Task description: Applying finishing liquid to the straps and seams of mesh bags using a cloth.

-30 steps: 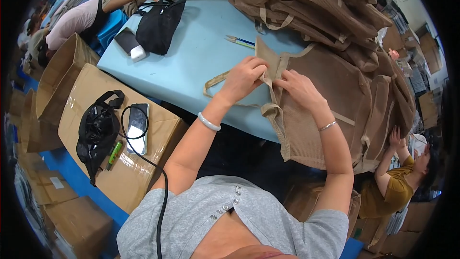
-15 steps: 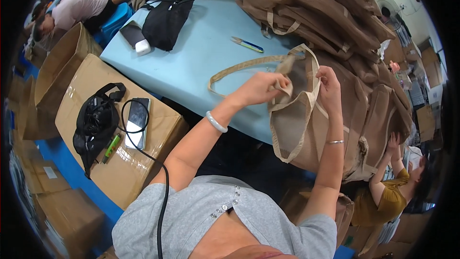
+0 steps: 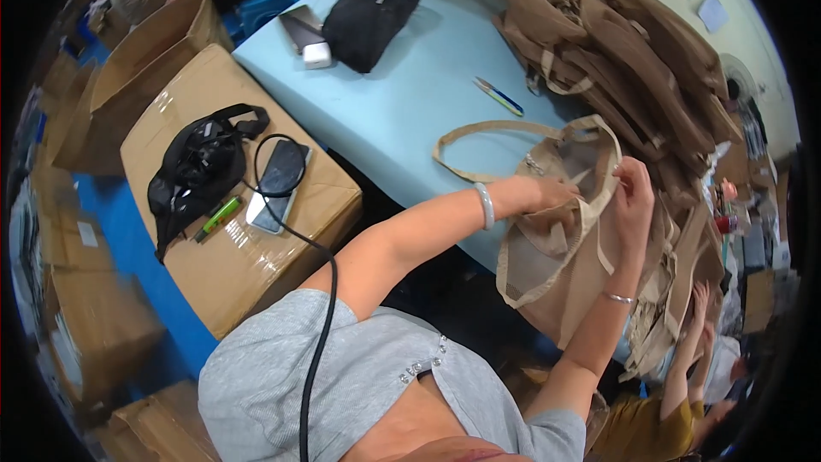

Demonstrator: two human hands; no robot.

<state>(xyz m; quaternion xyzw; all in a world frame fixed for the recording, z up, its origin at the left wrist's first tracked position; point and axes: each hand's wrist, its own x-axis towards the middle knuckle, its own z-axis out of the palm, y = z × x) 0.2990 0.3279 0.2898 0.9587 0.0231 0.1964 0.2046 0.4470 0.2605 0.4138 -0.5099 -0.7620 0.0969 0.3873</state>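
A tan mesh bag (image 3: pixel 556 299) with beige edging is held up at the table's near right edge, its mouth turned toward me. My left hand (image 3: pixel 552 197) reaches into the mouth; its fingers are mostly hidden by the fabric. With finger and thumb, my right hand (image 3: pixel 633 188) pinches the right side of the bag's rim. The beige strap (image 3: pixel 445 147) loops out to the left over the blue tabletop (image 3: pixel 393 128). Thread snips (image 3: pixel 500 97) with blue and yellow-green handles lie beyond the bag.
Brown bags (image 3: pixel 616 51) are heaped at the far right. A black pouch (image 3: pixel 372 24) and small white case (image 3: pixel 316 55) sit at the far left. The carton (image 3: pixel 188 278) bears a black waist bag (image 3: pixel 197 167) and phone (image 3: pixel 285 171). A co-worker's hands (image 3: pixel 701 316) are at right.
My left hand has moved from the bag's rim, where it held a fold of fabric, down into the mouth. My right hand stays at the rim. The whole view has shifted.
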